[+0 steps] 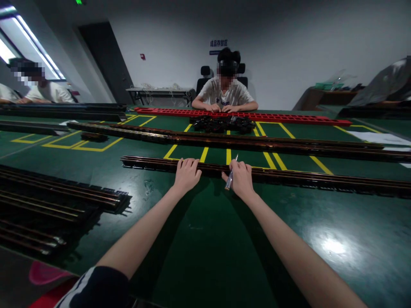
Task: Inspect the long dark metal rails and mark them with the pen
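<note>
A long black rail with copper-coloured strips [305, 177] lies across the green table in front of me. My left hand [187, 176] is closed over its left part, fingers on the far edge. To the right, my right hand [240, 176] grips a slim silver pen-like tool [229, 180]. The tool's thin tip points up and away, and its thicker end shows below my fingers. That hand also rests against the rail. Whether the tool's tip touches anything, I cannot tell.
More long rails [276, 143] lie beyond, and several stacked rails [58, 188] sit at left. Black parts [221, 124] lie before a red slotted frame [289, 117], where a co-worker [224, 92] sits opposite. Yellow tape [228, 154] marks the table. White sheets [379, 137] lie at right.
</note>
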`<action>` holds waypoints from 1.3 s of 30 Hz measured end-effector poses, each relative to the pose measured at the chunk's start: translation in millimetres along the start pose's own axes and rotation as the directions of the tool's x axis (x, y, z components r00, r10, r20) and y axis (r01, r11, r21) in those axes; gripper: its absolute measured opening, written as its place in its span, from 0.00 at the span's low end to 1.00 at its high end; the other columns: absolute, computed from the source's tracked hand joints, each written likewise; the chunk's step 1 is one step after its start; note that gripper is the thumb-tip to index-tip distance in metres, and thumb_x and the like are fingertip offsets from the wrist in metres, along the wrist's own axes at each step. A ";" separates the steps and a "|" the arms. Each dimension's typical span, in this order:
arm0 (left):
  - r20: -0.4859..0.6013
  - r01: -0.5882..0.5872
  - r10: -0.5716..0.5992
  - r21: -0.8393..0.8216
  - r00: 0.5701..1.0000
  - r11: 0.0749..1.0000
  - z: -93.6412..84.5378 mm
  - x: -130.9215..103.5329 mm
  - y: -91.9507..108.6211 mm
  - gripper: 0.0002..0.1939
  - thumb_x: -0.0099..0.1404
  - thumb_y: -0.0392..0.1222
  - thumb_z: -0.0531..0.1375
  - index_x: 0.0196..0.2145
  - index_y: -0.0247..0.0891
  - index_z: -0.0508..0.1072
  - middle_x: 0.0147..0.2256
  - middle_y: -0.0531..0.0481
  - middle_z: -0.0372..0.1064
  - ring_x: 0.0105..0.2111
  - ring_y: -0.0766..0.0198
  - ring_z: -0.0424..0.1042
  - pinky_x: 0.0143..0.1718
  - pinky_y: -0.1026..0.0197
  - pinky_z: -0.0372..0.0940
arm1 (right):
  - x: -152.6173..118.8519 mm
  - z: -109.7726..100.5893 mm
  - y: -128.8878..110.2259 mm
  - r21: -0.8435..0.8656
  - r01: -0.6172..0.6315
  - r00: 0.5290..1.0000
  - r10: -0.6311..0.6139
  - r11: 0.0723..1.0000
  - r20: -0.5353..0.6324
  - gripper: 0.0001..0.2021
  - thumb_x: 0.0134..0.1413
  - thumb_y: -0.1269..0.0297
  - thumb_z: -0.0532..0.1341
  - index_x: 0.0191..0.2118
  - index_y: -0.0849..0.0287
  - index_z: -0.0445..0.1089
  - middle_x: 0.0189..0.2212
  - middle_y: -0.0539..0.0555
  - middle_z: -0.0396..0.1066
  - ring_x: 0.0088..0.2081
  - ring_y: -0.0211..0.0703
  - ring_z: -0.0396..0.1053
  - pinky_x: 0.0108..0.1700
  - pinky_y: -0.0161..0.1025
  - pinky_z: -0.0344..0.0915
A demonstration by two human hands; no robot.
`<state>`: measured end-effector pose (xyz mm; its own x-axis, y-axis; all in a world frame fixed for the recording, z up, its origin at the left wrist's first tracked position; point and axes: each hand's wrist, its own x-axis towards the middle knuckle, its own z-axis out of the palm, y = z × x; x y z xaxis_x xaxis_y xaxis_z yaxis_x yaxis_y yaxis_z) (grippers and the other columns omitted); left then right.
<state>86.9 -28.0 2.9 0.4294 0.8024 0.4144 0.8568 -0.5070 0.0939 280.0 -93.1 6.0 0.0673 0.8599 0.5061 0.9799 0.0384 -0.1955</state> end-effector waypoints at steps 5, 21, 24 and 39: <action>0.000 -0.062 0.062 -0.012 0.998 0.998 -1.9 0.3 1.0 0.21 0.66 0.39 0.48 0.54 0.38 0.69 0.52 0.41 0.70 0.55 0.52 0.66 0.63 0.46 0.52 | -1.5 -3.6 9.2 -0.012 -0.048 0.999 0.048 0.999 -0.021 0.05 0.56 0.62 0.58 0.34 0.57 0.62 0.36 0.60 0.73 0.41 0.54 0.64 0.45 0.48 0.56; 0.013 -0.086 0.086 0.016 0.996 0.996 2.9 7.4 3.6 0.21 0.66 0.36 0.47 0.54 0.38 0.70 0.51 0.42 0.71 0.53 0.53 0.67 0.62 0.44 0.54 | -7.8 -3.6 25.8 -0.043 -0.085 0.996 0.083 0.995 -0.044 0.10 0.52 0.79 0.52 0.34 0.56 0.62 0.41 0.59 0.76 0.46 0.54 0.68 0.48 0.50 0.54; 0.018 -0.067 0.067 0.028 0.998 0.997 3.9 10.2 9.0 0.21 0.67 0.36 0.47 0.53 0.38 0.71 0.50 0.42 0.71 0.52 0.52 0.67 0.59 0.45 0.57 | -7.4 -5.0 26.3 -0.044 -0.097 0.995 0.096 0.994 -0.031 0.10 0.51 0.80 0.52 0.34 0.56 0.61 0.41 0.59 0.76 0.46 0.54 0.69 0.49 0.50 0.54; -0.005 -0.059 0.059 0.001 0.998 0.998 6.1 11.0 15.7 0.20 0.69 0.37 0.47 0.53 0.34 0.71 0.50 0.39 0.71 0.50 0.51 0.68 0.56 0.46 0.60 | -5.7 -1.3 26.7 -0.064 0.079 0.997 -0.079 0.995 -0.010 0.01 0.56 0.67 0.55 0.35 0.56 0.62 0.42 0.60 0.76 0.45 0.54 0.69 0.49 0.51 0.54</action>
<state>106.7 -25.2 3.4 0.4776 0.7697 0.4236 0.8303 -0.5531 0.0688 306.0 -97.6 -1.0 -0.0088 0.8487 0.5288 0.9921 0.0734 -0.1013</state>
